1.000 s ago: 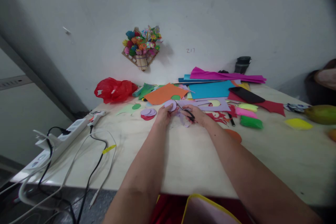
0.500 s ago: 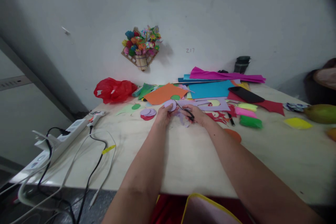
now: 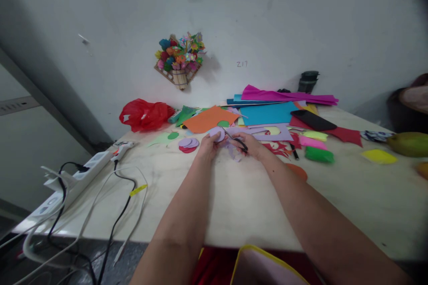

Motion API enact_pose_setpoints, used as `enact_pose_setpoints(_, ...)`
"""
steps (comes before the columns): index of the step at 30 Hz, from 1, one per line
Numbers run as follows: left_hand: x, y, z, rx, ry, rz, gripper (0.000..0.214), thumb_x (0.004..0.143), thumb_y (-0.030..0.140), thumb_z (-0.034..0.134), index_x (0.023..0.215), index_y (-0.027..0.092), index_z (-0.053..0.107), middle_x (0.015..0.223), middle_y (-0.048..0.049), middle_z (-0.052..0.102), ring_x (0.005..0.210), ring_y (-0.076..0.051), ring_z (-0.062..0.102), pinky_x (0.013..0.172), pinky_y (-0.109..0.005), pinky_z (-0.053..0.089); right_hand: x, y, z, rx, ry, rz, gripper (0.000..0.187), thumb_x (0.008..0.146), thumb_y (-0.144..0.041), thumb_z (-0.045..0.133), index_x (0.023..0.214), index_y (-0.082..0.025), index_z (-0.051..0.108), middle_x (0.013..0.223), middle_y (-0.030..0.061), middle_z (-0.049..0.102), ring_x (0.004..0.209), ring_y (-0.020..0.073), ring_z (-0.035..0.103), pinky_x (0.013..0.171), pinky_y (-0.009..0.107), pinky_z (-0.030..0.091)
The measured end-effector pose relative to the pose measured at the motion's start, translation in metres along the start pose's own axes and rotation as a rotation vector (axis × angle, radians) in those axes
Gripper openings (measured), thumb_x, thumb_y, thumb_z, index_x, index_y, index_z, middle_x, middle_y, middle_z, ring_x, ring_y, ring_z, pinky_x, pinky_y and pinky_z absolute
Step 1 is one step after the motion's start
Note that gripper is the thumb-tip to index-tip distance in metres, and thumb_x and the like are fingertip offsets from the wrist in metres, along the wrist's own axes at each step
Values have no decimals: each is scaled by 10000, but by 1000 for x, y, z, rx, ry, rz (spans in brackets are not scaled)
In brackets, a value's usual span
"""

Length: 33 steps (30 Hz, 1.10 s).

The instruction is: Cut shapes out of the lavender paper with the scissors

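Note:
Between thumb and fingers, my left hand pinches a light purple paper circle. My right hand is closed around the black handles of a pair of scissors, whose blades point left at the circle's edge. Small purple scraps lie under the hands. To the left, several purple circles rest on red ones. A purple sheet with cut-out holes lies just beyond my right hand, near red cut scraps.
Behind are an orange sheet, a blue sheet and a red plastic bag. At right lie a black phone, clay packets and a green fruit. A power strip with cables occupies the left.
Almost nothing differs. Both hands, the purple circle and the scissors keep nearly the same position.

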State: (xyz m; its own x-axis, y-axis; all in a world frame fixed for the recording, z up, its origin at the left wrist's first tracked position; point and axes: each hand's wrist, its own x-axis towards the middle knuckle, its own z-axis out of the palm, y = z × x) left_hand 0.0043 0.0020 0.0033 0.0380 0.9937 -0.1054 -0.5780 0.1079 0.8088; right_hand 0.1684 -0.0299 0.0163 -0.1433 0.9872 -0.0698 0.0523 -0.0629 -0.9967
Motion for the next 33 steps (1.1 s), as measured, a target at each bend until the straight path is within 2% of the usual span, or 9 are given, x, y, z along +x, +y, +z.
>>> enact_pose_setpoints(4, 1, 0, -1, -4, -12, 0, 154, 857, 28, 649, 1004, 56, 682, 892, -139, 764, 701, -186, 750, 658, -261, 645, 1, 0, -1, -3, 0, -13, 336, 687, -370, 711, 954, -194, 609, 424, -76, 497, 349, 105, 391, 353, 206, 283)
enact_pose_setpoints(10, 4, -2, -4, 17, 0, -11, 337, 823, 74, 724, 1156, 69, 673, 967, -160, 775, 778, -226, 773, 678, -285, 654, 1, -1, 0, -21, -4, -14, 344, 682, -358, 716, 963, -191, 611, 413, -81, 489, 344, 106, 389, 352, 207, 286)
enact_pose_setpoints(14, 3, -1, -3, 8, 15, -6, 250, 839, 54, 689, 1089, 57, 686, 979, -169, 771, 795, -227, 772, 695, -286, 649, 1, 1, 0, -34, -1, -27, 350, 679, -351, 729, 965, -187, 610, 407, -85, 485, 331, 100, 376, 345, 205, 278)
enact_pose_setpoints(17, 2, -1, -2, 4, 18, 0, 137, 869, 32, 633, 994, 53, 687, 926, -153, 766, 760, -206, 763, 685, -267, 641, 3, 2, 0, -39, -8, -47, 353, 675, -339, 748, 961, -183, 609, 414, -82, 492, 333, 96, 378, 340, 201, 269)
enact_pose_setpoints(21, 0, 0, 0, -10, 14, 1, 99, 881, 17, 611, 946, 60, 671, 851, -125, 754, 686, -186, 748, 635, -251, 634, 4, 3, -1, -27, -13, -50, 345, 676, -323, 754, 956, -185, 607, 412, -87, 487, 334, 98, 382, 336, 201, 278)
enact_pose_setpoints(25, 0, 1, 1, -25, 48, -7, 165, 886, 14, 601, 1030, 52, 671, 859, -126, 754, 665, -179, 745, 644, -252, 641, 3, 3, 0, -29, -16, -55, 328, 689, -299, 754, 960, -187, 606, 415, -90, 491, 330, 95, 379, 336, 198, 281)
enact_pose_setpoints(29, 2, 1, 1, -19, 78, -13, 263, 889, 37, 612, 1144, 59, 672, 951, -154, 766, 751, -199, 766, 717, -274, 653, 3, 3, 0, -46, -10, -53, 327, 709, -303, 747, 977, -181, 605, 413, -86, 491, 323, 93, 366, 337, 201, 279)
enact_pose_setpoints(33, 3, -1, -1, -9, 67, -2, 286, 868, 40, 639, 1150, 62, 679, 989, -167, 769, 824, -225, 773, 750, -296, 653, 6, 8, -2, -10, -34, -36, 351, 692, -330, 754, 974, -193, 595, 432, -85, 498, 331, 99, 386, 340, 209, 288)
